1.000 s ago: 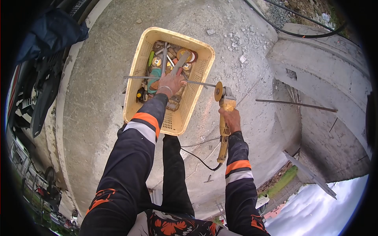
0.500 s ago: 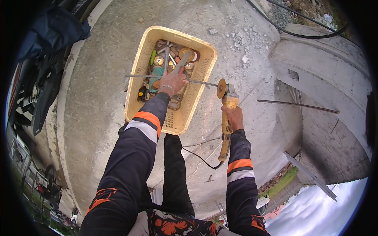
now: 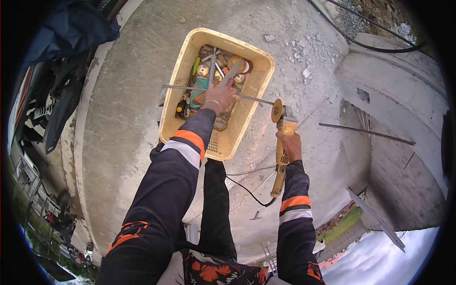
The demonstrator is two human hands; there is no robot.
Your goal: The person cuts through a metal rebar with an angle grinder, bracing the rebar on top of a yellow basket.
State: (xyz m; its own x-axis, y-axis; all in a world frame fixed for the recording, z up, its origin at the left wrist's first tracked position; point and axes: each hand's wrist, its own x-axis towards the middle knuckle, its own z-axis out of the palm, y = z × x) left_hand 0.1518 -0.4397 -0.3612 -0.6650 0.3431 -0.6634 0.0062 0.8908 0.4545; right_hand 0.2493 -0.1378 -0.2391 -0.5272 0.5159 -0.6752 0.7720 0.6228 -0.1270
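My left hand [image 3: 221, 97] is closed around a thin steel rod [image 3: 254, 99], which lies across a yellow plastic crate [image 3: 172, 107]. In my right hand [image 3: 290, 144] is a yellow angle grinder [image 3: 281, 158], held upright with its cord trailing from the lower end. The grinder's disc [image 3: 276, 110] meets the rod's right end, and faint sparks show on the ground below. Inside the crate, beneath my left hand, lie cutting discs [image 3: 203, 70], a green cloth-like item [image 3: 198, 90] and several hand tools, partly hidden by my hand.
Another rod [image 3: 365, 133] lies to the right near a concrete block [image 3: 403, 175]. Rubble [image 3: 298, 52] is scattered beyond the crate. A black cable [image 3: 370, 47] curves at the upper right. Parts of a motorbike [image 3: 57, 104] stand at the left.
The whole scene has shifted slightly right in view as my head moved. Both hands keep their hold, and the disc stays at the rod's end.
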